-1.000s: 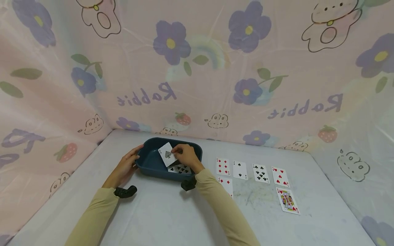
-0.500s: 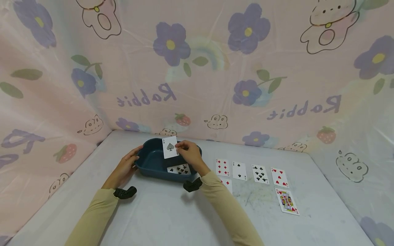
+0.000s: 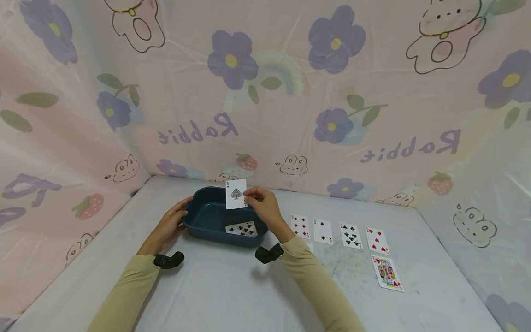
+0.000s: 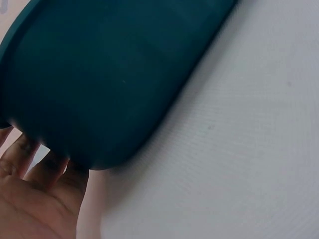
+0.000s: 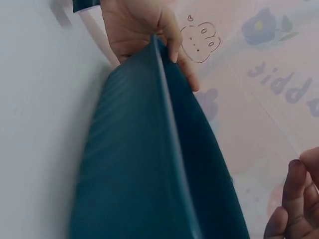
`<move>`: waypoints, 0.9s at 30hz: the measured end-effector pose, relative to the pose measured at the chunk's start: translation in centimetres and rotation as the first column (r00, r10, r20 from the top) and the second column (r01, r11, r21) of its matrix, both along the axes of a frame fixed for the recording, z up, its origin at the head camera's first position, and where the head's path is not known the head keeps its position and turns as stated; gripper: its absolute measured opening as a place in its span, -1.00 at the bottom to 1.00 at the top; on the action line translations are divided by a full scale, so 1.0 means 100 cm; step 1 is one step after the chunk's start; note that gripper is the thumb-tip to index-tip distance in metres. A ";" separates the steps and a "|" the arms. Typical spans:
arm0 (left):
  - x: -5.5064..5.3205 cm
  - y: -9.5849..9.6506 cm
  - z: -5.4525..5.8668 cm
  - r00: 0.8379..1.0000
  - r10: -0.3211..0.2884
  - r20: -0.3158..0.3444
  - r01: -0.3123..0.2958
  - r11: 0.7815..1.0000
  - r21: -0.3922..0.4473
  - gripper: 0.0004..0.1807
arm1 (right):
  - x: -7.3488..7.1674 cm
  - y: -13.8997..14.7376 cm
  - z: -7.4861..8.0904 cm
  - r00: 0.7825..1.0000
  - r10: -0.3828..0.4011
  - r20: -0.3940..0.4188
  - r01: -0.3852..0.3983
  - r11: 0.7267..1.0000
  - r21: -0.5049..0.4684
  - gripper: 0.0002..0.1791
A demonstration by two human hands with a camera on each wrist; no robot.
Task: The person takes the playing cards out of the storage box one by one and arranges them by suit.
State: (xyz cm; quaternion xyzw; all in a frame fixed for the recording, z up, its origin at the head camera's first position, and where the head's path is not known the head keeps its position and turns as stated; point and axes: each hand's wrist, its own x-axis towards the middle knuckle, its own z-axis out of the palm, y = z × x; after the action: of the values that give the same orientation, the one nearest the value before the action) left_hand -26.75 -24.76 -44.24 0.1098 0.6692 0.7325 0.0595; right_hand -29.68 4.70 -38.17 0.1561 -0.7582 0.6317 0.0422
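In the head view, my right hand [image 3: 265, 207] pinches the ace of spades [image 3: 232, 201] by its right side. The card is held face up above the far side of a dark blue plastic basin [image 3: 203, 213]. A clubs card [image 3: 242, 229] lies face up inside the basin near its front wall. My left hand [image 3: 169, 225] grips the basin's left end at the rim; its fingers [image 4: 20, 152] meet the outer wall in the left wrist view. The right wrist view shows my right fingers [image 5: 294, 186] at the edge, but the ace is outside it.
Right of the basin, a row on the white table holds a six of diamonds [image 3: 299, 227], a two of spades [image 3: 322, 231], a clubs card [image 3: 351, 235] and a hearts card [image 3: 377, 240]. A king of hearts [image 3: 387, 273] lies below. My right sleeve [image 3: 313, 276] covers most of another card.
My right hand has raised the ace of spades from inside the basin and moved it right, turning it upright. More of the basin's inside shows. The left hand stays at the rim.
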 end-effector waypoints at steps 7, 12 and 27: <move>-0.001 0.001 0.001 1.000 -0.007 0.003 0.007 1.000 0.006 -0.45 | 0.019 0.015 0.022 1.000 0.015 0.017 -0.015 1.000 -0.027 -0.80; 0.001 0.001 0.001 1.000 -0.001 0.010 0.001 1.000 -0.003 -0.45 | 0.023 0.027 0.021 1.000 0.002 -0.005 -0.002 0.999 -0.043 -0.84; 0.000 0.002 0.001 1.000 0.003 0.023 -0.004 1.000 0.012 -0.44 | 0.035 0.063 0.023 1.000 -0.017 0.013 0.018 0.995 -0.097 -0.81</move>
State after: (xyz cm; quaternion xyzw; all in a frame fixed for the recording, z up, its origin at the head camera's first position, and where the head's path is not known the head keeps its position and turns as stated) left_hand -26.78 -24.57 -44.11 0.1004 0.6644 0.7377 0.0655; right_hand -26.15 11.00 -35.86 0.1434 -0.7281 0.6683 0.0509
